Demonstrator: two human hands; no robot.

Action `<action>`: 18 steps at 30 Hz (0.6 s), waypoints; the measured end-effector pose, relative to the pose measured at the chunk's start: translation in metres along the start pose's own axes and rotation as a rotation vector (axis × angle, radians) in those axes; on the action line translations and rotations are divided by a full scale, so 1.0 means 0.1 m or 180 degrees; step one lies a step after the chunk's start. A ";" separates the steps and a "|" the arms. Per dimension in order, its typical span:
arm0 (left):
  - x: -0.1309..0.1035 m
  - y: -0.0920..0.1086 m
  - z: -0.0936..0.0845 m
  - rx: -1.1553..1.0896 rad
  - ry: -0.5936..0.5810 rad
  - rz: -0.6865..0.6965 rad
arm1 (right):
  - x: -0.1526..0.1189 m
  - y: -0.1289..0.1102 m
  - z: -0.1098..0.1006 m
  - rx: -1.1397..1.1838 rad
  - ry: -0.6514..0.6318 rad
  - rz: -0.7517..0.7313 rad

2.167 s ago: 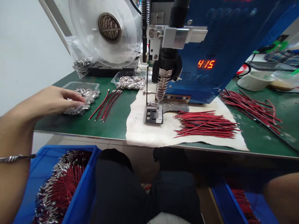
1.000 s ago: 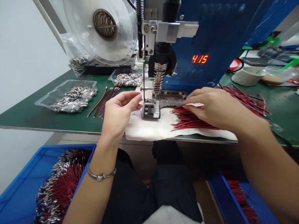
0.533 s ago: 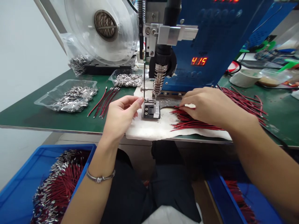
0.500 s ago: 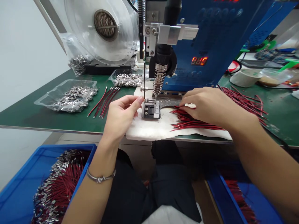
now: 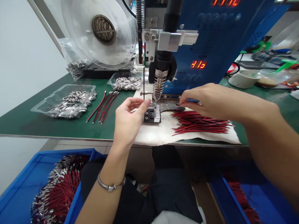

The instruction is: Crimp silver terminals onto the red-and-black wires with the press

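My left hand (image 5: 130, 119) is closed in a pinch at the left side of a small black and silver fixture (image 5: 151, 115); what lies between its thumb and finger is too small to make out. Above the fixture stands the machine's soldering head, with a coil spring (image 5: 160, 81) around its tip. My right hand (image 5: 203, 101) pinches a red-and-black wire (image 5: 179, 105), its end pointing toward the fixture. Below that hand, a pile of red-and-black wires (image 5: 201, 123) lies on a white cloth (image 5: 149, 135).
Left on the green table are several finished wires (image 5: 108, 105), a clear tray (image 5: 38, 107) and another tray (image 5: 112, 79) of metal connectors. Behind rise a clear reel (image 5: 79, 28) and the blue machine (image 5: 210, 40). Blue bins (image 5: 14, 183) with wires stand below on both sides.
My left hand has moved right, closer against the fixture. The right hand has lifted off the wire pile with a wire in its pinch. The machine's red display digits have changed.
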State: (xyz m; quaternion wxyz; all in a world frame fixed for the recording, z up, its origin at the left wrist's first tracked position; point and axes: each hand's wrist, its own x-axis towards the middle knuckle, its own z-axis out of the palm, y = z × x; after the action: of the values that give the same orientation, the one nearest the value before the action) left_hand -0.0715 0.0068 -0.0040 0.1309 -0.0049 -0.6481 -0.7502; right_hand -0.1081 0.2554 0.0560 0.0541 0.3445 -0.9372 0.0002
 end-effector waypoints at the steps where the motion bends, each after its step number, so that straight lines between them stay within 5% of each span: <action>1: -0.01 -0.01 -0.01 0.0057 -0.0011 -0.0007 | 0.02 -0.01 -0.02 0.0090 -0.0036 -0.0039; 9: -0.06 0.00 -0.03 0.0123 -0.0177 -0.0092 | 0.21 -0.13 -0.12 0.1103 -0.0365 -0.0533; 13: -0.06 0.00 -0.01 0.0164 -0.0111 -0.0140 | 0.21 -0.16 -0.06 0.1551 -0.0166 -0.0682; 18: -0.03 0.07 0.05 -0.0073 0.0054 -0.0093 | 0.26 -0.17 -0.13 0.1548 -0.0253 -0.0682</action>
State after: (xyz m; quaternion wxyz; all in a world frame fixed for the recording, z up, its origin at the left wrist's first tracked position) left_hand -0.0678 0.0115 0.0026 0.1254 0.0094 -0.6383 -0.7594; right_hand -0.1153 0.2268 0.0713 -0.0674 0.4443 -0.8692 0.2061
